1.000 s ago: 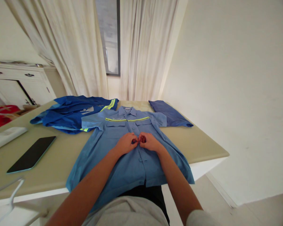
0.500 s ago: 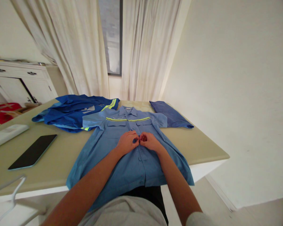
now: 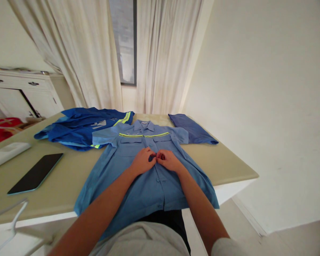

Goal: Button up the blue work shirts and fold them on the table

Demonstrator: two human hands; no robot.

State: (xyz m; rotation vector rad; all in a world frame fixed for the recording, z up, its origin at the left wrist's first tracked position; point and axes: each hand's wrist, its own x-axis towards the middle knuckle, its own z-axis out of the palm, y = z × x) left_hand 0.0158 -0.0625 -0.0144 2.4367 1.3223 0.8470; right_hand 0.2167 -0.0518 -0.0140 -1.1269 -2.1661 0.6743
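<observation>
A short-sleeved blue work shirt [image 3: 130, 192] lies front up, collar away from me, with a yellow reflective stripe across its chest. My left hand [image 3: 142, 160] and my right hand [image 3: 168, 160] meet at its front placket, just below the chest pockets. Both hands pinch the placket cloth with thumb and fingertips. Any button between the fingertips is hidden by them. Below the hands, a button [image 3: 157, 180] shows on one front edge, and the lower placket lies partly apart.
On the table [image 3: 232, 167], a darker blue jacket [image 3: 74, 124] with yellow stripes lies at the back left, and folded navy cloth [image 3: 193, 129] at the back right. A dark phone [image 3: 36, 173], a white device [image 3: 8, 154] and a white hanger [image 3: 16, 220] are on the left.
Both hands stay at the same place on the placket, with only slight finger movement. The whole view has shifted a little.
</observation>
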